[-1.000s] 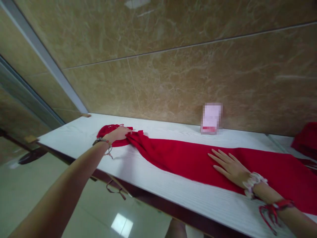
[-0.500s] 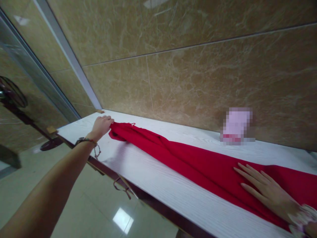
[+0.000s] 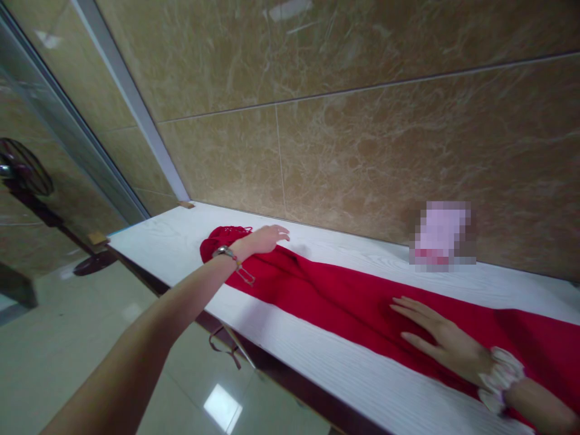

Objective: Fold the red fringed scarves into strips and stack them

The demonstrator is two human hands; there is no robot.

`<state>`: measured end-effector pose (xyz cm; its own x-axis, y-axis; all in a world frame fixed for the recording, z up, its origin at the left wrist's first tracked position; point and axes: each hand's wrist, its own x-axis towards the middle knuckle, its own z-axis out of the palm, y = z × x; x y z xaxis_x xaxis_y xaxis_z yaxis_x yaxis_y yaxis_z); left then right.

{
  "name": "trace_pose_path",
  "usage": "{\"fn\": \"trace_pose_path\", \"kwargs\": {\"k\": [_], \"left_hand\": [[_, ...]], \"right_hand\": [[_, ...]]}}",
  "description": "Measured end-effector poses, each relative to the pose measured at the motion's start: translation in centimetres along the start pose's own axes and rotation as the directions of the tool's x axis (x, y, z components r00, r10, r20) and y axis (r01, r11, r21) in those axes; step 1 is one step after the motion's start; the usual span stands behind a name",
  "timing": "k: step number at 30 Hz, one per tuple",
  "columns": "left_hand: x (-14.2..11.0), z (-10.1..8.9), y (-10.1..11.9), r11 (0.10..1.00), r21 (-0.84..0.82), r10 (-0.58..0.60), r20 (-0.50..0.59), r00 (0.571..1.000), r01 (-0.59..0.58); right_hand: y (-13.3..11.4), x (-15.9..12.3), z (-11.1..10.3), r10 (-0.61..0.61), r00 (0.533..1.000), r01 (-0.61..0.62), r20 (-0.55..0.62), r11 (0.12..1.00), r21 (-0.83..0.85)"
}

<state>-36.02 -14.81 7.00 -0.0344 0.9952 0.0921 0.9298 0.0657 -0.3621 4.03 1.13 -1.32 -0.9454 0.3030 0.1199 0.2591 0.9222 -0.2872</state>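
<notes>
A long red cloth lies stretched along a white table, its far left end bunched. My left hand reaches far out and rests on the cloth's back edge near that end, fingers stretched and apart, holding nothing; a bracelet sits on the wrist. Flat on the cloth at the lower right lies my right hand, fingers spread, with a white scrunchie on its wrist.
A brown marble wall runs right behind the table. A blurred pink card leans against it at the right. A standing fan is on the glossy floor at the left, beside a glass partition.
My left hand pulled the cloth's end out to the left, then let go and moved right to rest open on the cloth. My right hand stayed flat on the cloth.
</notes>
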Motion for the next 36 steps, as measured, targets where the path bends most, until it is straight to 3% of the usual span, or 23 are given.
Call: {"fn": "trace_pose_path", "kwargs": {"k": [2, 4, 7, 11, 14, 17, 21, 25, 27, 30, 33, 36], "left_hand": [[1.5, 0.6, 2.1, 0.976, -0.106, 0.198, 0.066, 0.978, -0.190], [2.2, 1.0, 3.1, 0.947, -0.186, 0.286, 0.114, 0.951, -0.262], [2.0, 0.4, 2.6, 0.956, -0.187, 0.253, 0.138, 0.958, -0.226], [0.2, -2.2, 0.9, 0.972, -0.146, 0.200, 0.116, 0.973, -0.182], [-2.1, -3.4, 0.5, 0.979, -0.073, 0.198, 0.093, 0.976, -0.192], [-5.0, -2.6, 1.4, 0.958, 0.001, 0.282, 0.151, 0.947, -0.286], [-7.8, -0.8, 2.6, 0.938, 0.054, 0.321, 0.234, 0.918, -0.341], [-8.5, -1.3, 2.2, 0.939, 0.061, 0.327, 0.138, 0.935, -0.338], [-8.6, -1.8, 1.9, 0.934, 0.049, 0.348, 0.091, 0.933, -0.353], [-9.3, -1.4, 2.1, 0.936, 0.054, 0.336, 0.153, 0.929, -0.347], [-9.8, -0.7, 2.7, 0.957, 0.071, 0.260, 0.230, 0.938, -0.283], [-9.3, -1.5, 2.6, 0.977, 0.080, 0.182, 0.181, 0.967, -0.199]], "right_hand": [[-2.8, 2.1, 0.5, -0.033, 0.999, 0.033, 0.009, 0.999, 0.029], [-5.1, 4.0, 0.8, -0.023, 0.999, 0.021, 0.041, 0.999, 0.042], [-7.2, 6.4, 0.8, 0.047, 0.998, -0.047, 0.050, 0.999, 0.010], [-7.6, 8.0, 0.1, 0.109, 0.993, -0.114, 0.052, 0.989, 0.095], [-7.5, 8.0, -0.6, 0.118, 0.990, -0.132, 0.079, 0.970, 0.203], [-8.0, 7.4, -0.5, 0.016, 0.994, -0.044, 0.111, 0.966, 0.255], [-9.3, 6.0, 0.9, -0.214, 0.976, 0.210, 0.041, 0.974, 0.087], [-9.7, 4.8, 2.7, -0.407, 0.912, 0.402, -0.045, 0.911, -0.089], [-9.2, 4.4, 3.4, -0.434, 0.899, 0.427, -0.066, 0.899, -0.095], [-8.5, 4.1, 4.4, -0.391, 0.918, 0.385, -0.064, 0.919, -0.086], [-8.1, 4.1, 4.8, -0.360, 0.933, 0.357, -0.021, 0.930, -0.083], [-7.9, 4.2, 4.0, -0.379, 0.925, 0.375, -0.035, 0.923, -0.082]]}}
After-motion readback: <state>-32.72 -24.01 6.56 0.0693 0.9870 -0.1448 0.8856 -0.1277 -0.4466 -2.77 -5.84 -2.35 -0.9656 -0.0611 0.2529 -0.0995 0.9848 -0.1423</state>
